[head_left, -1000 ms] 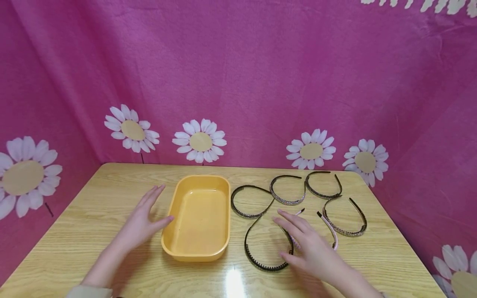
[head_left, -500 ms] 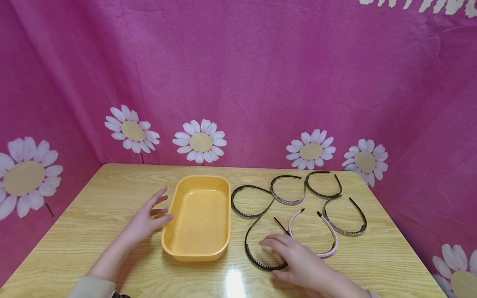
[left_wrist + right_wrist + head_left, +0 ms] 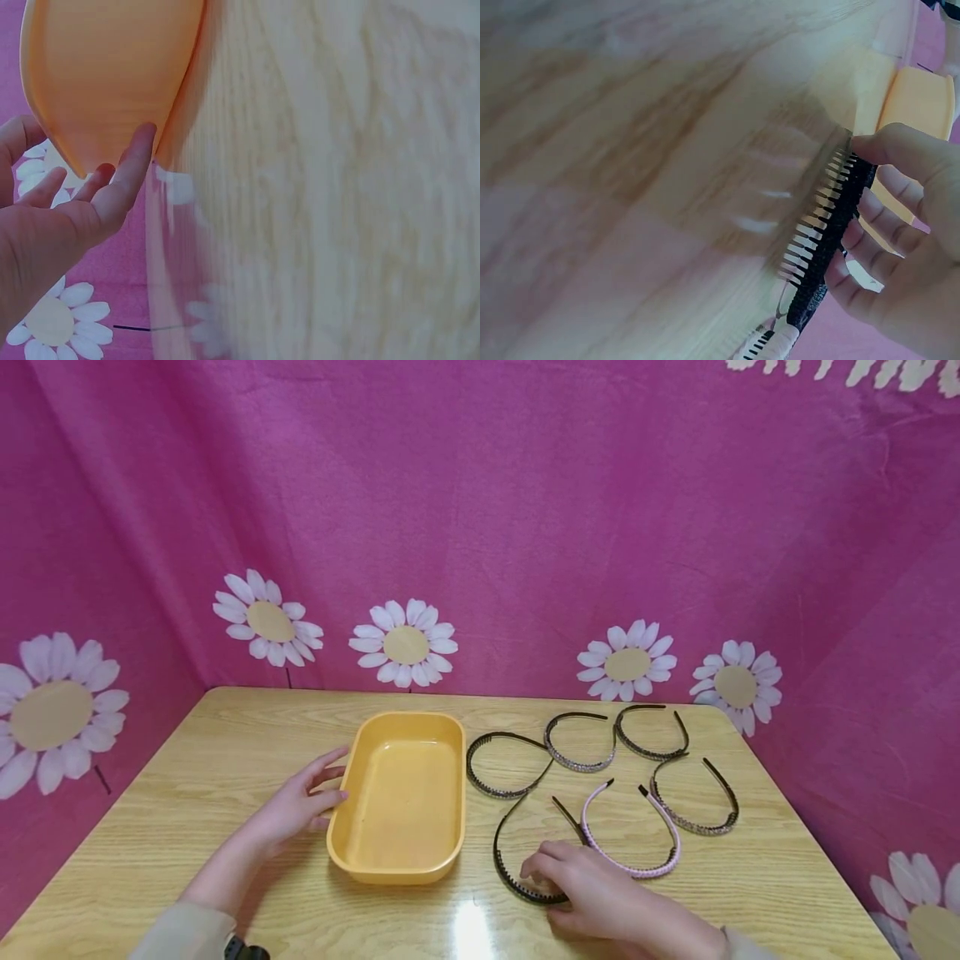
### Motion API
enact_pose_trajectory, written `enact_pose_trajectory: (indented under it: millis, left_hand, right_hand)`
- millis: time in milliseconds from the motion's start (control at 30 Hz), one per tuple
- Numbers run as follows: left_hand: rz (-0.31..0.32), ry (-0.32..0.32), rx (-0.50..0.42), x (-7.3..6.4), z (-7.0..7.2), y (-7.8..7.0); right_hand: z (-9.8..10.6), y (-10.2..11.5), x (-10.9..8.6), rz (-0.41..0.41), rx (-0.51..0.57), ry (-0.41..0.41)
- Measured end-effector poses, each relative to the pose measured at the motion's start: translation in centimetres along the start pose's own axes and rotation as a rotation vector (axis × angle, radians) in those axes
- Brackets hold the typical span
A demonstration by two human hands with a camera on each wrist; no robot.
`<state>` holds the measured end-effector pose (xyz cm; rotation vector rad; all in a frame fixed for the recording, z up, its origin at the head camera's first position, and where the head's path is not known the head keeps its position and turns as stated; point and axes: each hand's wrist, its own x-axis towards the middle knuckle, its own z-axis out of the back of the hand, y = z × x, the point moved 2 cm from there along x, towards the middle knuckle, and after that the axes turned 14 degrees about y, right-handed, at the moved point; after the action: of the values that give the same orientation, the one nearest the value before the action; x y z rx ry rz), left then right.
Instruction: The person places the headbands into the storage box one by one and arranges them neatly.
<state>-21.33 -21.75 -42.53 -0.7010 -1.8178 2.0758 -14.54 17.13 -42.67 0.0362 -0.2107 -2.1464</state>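
Note:
A yellow plastic tray [image 3: 397, 876] stands on the table left of the headbands. My left hand [image 3: 294, 810] is at its left side, thumb by the rim. In the left wrist view, the extended fingers [image 3: 133, 169] touch the tray's outer wall [image 3: 112, 82]. With my right hand [image 3: 588, 889] I pinch the front curve of a black toothed headband [image 3: 501, 862], the nearest one. The right wrist view has the thumb at the toothed side of this headband [image 3: 829, 247] and curled fingers [image 3: 866, 259] on the other side. Right of it lies a pink headband [image 3: 677, 842].
Further back lie several dark headbands, some with glittery fronts: one beside the tray [image 3: 468, 770], one behind it [image 3: 581, 767], one at the far right [image 3: 637, 750] and one near the right edge [image 3: 705, 830]. A pink flowered cloth [image 3: 487, 527] hangs behind the wooden table [image 3: 247, 727].
My right hand has moved toward me, off the pink headband, and its fingers have closed on the black headband's front. My left hand has come down against the tray's side.

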Motion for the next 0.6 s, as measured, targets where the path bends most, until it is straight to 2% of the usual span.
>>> enact_pose_trajectory:
  millis: [133,400,600]
  left_hand:
    - [0.010,0.021,-0.042,0.04,0.08,0.13]
    - [0.008,0.050,-0.103,0.01,0.16,0.33]
    - [0.010,0.057,-0.119,-0.04,0.17,0.38]
  right_hand:
    - [-0.16,-0.08,0.21,0.008,0.032,0.030]
    - [-0.07,-0.18,0.58,-0.047,0.074,0.129]
    - [-0.07,-0.09,0.69,-0.057,0.087,0.135]
